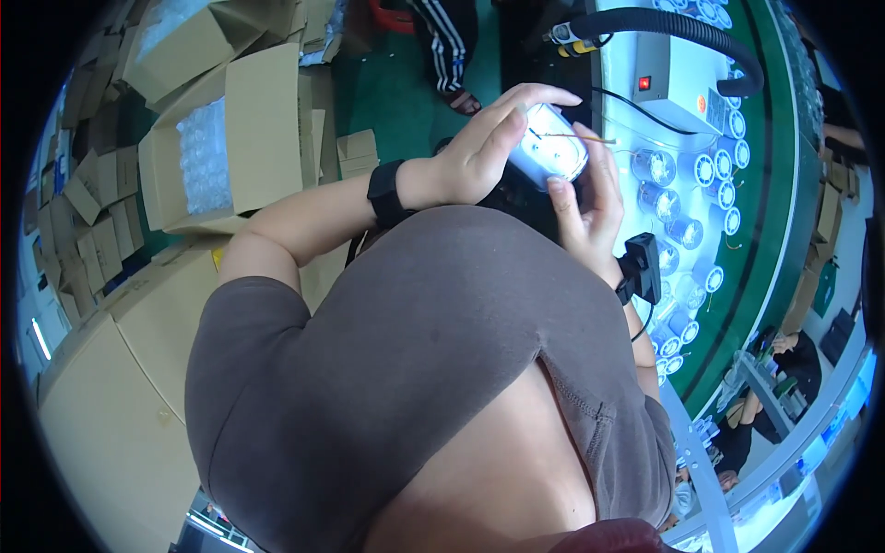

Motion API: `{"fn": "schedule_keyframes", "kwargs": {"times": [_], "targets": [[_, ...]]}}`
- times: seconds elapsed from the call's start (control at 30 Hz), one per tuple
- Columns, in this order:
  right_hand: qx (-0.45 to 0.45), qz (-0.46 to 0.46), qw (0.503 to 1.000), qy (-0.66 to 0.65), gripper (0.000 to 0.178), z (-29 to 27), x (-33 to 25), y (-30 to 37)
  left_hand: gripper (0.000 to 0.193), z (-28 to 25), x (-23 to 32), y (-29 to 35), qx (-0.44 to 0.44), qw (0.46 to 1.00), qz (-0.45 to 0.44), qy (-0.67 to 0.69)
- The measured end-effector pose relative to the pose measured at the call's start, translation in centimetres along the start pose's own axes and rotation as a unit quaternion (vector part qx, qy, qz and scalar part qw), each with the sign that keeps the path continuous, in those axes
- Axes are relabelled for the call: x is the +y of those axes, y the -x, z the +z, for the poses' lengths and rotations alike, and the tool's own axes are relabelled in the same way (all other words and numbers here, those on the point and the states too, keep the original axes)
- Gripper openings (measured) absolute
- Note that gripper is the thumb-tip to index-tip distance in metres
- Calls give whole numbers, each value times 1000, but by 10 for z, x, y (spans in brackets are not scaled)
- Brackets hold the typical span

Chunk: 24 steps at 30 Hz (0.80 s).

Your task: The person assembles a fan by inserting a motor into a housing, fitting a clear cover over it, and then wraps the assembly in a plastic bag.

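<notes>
In front of my chest I hold a white, rounded housing [551,152], brightly lit, with a thin brown wire [590,139] sticking out across its top face to the right. My left hand [493,138] wraps the housing's left side, with its fingers reaching over the far edge. On the other side, my right hand [593,198] grips it, the thumb at its near right corner. The underside of the housing is hidden. Dark straps circle both wrists, and a small black device [641,265] sits on the right one.
Right of me, several clear cylinders with white ends [684,230] stand and lie on a bench beside a green strip [751,230]. A white box with a red switch [678,88] and a black hose [682,32] are farther back. Open cartons [263,129] lie left; a person's leg [447,46] shows ahead.
</notes>
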State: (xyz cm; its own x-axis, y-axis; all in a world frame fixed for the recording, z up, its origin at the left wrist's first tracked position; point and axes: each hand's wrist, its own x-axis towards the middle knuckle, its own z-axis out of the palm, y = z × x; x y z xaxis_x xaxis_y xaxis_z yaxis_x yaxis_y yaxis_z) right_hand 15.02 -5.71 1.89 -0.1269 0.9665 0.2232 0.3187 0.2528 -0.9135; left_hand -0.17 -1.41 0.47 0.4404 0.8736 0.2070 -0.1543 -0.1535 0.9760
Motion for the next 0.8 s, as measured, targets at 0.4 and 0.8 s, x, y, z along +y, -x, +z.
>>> {"fn": "schedule_keyframes", "kwargs": {"times": [0.4,0.8], "targets": [[154,178,972,-25,44,-58,31,33,66,45,-36,-38,-160,953,-197,162],[223,399,724,517,47,-242,143,93,38,65,-70,-53,-85,951,-270,125]]}}
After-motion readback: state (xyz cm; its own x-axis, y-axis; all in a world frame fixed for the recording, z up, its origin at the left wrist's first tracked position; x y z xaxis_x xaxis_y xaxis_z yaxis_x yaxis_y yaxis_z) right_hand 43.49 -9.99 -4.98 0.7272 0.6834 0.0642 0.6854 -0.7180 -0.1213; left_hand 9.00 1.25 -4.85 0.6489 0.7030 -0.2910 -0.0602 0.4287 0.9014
